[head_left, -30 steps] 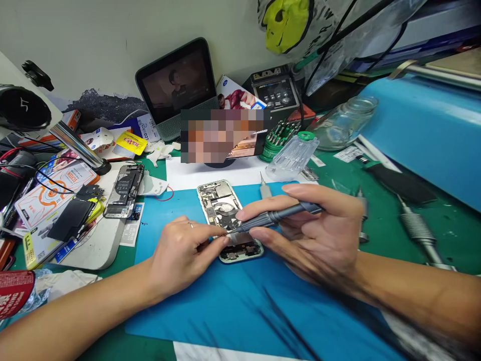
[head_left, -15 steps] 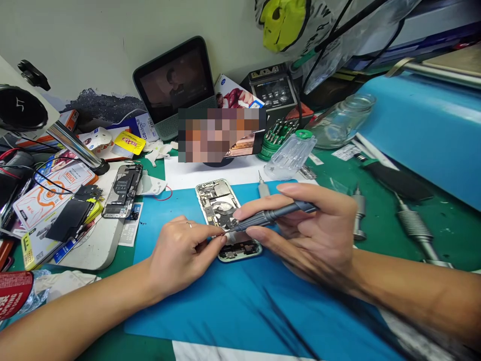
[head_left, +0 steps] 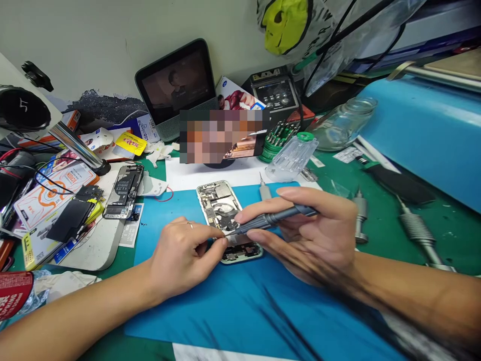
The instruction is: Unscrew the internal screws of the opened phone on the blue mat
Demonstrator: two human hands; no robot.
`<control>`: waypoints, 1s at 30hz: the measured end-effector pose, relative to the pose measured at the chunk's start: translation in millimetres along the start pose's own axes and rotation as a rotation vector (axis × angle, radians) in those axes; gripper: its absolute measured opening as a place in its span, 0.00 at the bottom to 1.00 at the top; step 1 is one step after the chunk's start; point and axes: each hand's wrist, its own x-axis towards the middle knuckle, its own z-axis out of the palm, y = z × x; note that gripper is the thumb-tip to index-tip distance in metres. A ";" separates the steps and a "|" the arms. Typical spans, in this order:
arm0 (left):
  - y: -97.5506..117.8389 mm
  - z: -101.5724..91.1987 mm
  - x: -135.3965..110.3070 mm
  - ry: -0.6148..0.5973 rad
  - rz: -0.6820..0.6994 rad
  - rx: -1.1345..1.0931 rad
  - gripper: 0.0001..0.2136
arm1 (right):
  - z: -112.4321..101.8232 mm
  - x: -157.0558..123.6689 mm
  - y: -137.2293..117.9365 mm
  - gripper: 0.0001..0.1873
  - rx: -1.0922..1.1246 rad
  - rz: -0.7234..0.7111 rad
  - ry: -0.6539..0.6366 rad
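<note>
An opened phone (head_left: 220, 203) with its insides showing lies on a blue work mat (head_left: 233, 306). My right hand (head_left: 311, 235) is closed round a grey precision screwdriver (head_left: 274, 218), whose tip rests on the phone's lower part. My left hand (head_left: 184, 255) has its fingers pinched together at the phone's left edge, right beside the screwdriver tip. Whether it holds anything small is hidden.
A second opened phone (head_left: 125, 190) lies on a white pad to the left among boxes and cables. Behind are a small screen (head_left: 176, 85), a green bit holder (head_left: 278, 138), a clear cap (head_left: 295, 155) and a glass jar (head_left: 343, 123). Loose screwdrivers (head_left: 417, 228) lie at right.
Almost nothing moved. The camera view shifted slightly, and both hands stay at the same spot on the phone.
</note>
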 end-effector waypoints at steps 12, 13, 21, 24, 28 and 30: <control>-4.1 0.3 -1.3 0.027 0.052 -0.016 0.04 | 0.9 0.0 -0.6 0.39 -0.007 0.014 -0.015; -4.1 0.1 -0.9 0.029 0.049 -0.015 0.04 | 0.8 -0.1 -0.6 0.39 -0.010 0.019 -0.011; -4.0 -0.1 -0.9 0.052 0.039 0.001 0.06 | -0.2 -1.7 0.0 0.39 -0.031 0.041 0.016; -4.6 0.6 -1.7 0.061 0.034 0.006 0.05 | 0.2 -1.7 -0.2 0.40 -0.036 0.045 0.023; -5.2 0.3 -1.3 0.066 0.011 0.008 0.04 | 0.2 -2.5 0.5 0.41 -0.048 0.063 0.038; -5.0 0.1 -1.1 0.055 0.006 0.009 0.04 | 0.0 -3.1 1.0 0.41 -0.046 0.062 0.047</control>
